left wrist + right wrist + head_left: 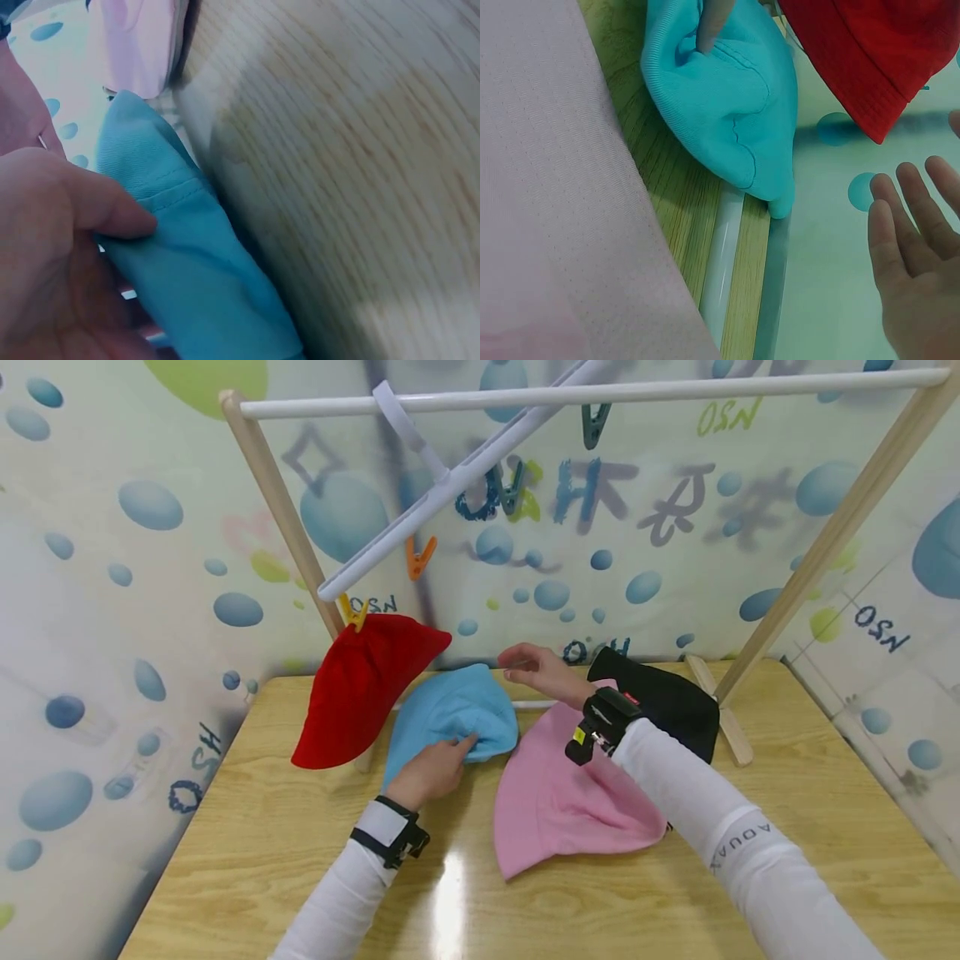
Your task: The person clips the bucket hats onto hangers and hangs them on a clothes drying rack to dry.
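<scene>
A light blue bucket hat (456, 706) is gripped by my left hand (431, 772). In the left wrist view, the thumb (112, 202) presses its stitched fabric from one side, with the other fingers behind it. My right hand (546, 670) is just beyond the blue hat's right side, holding nothing; the right wrist view shows its fingers (911, 217) apart from the fabric. A red bucket hat (367, 693) hangs from a yellow clip (352, 612) at the low left end of a tilted white clip hanger (457, 481). Under my right forearm lies a pink bucket hat (558, 802).
A black hat (667, 697) lies behind the pink one. The hanger hangs on a white rod (675, 392) between wooden posts (832, 535). An orange clip (420, 558) and dark green clips (510, 489) dangle from the hanger. A patterned wall backs the wooden table (247, 860).
</scene>
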`<state>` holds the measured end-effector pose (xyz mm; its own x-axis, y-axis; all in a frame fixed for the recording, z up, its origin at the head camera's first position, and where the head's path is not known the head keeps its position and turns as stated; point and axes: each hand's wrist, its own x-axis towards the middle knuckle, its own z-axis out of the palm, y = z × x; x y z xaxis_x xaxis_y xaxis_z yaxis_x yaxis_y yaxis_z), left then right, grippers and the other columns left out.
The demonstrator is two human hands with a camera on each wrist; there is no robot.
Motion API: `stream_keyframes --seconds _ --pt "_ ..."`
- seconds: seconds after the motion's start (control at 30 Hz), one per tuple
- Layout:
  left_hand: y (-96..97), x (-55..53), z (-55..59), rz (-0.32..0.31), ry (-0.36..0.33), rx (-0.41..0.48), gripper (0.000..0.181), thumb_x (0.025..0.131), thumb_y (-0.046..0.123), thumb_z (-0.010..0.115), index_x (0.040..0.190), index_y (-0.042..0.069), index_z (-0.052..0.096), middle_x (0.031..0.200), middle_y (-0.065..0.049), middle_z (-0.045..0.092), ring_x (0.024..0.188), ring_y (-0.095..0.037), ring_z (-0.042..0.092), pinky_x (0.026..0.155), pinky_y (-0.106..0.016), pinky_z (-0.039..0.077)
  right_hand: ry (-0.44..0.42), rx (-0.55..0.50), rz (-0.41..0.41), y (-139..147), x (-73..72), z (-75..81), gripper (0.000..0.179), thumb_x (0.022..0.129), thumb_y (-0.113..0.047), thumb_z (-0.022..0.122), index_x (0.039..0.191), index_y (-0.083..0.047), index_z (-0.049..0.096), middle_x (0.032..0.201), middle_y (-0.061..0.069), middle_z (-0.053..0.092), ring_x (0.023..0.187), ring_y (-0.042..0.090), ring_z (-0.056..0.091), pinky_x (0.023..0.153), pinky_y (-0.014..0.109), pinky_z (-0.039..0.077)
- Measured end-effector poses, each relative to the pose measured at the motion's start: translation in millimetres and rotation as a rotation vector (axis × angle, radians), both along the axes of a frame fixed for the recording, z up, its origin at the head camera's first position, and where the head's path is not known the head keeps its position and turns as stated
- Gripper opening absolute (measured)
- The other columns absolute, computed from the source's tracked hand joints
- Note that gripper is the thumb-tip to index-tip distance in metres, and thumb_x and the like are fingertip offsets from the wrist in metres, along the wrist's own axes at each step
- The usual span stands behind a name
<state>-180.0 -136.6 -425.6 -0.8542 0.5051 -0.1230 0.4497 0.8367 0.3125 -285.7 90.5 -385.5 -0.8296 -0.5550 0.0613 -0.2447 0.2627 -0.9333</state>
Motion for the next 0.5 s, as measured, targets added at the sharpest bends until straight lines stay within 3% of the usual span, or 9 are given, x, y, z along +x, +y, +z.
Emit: stream_keyframes --seconds 0.1,0.23,0.5 --pt "-1.2 0.7 1.0 -0.019 0.053 0.026 0.029 0.093 -0.004 0.050 0.122 -0.005 0.054 0.085 -0.022 0.062 0.079 -0.035 0.064 0.070 -0.046 0.051 -0.010 0.006 -0.002 -0.5 0.5 -0.7 0.039 0.096 -0.012 0.058 0.130 0.005 0.051 0.129 0.023 0.053 0.117 0.033 0.053 0.097 0.043 0.042" --pt "-3.5 1.3 2.0 -0.022 0.153 0.066 0.014 0.089 -0.006 0.052 0.102 -0.003 0.055 0.073 -0.020 0.059 0.071 -0.038 0.063 0.061 -0.048 0.050 -0.012 0.008 -0.002 -0.5 0.1 -2.4 0.040 0.096 -0.012 0.058 0.130 0.006 0.050 0.129 0.023 0.053 0.116 0.033 0.053 0.097 0.044 0.042" --pt "-4.0 5.4 16.5 0.104 0.337 0.113 0.005 0.084 -0.008 0.051 0.086 -0.003 0.052 0.063 -0.018 0.056 0.057 -0.038 0.061 0.047 -0.047 0.047 -0.009 0.016 0.009 -3.2 1.2 -0.6 0.036 0.097 -0.008 0.056 0.128 0.009 0.051 0.127 0.025 0.053 0.117 0.036 0.052 0.098 0.045 0.041"
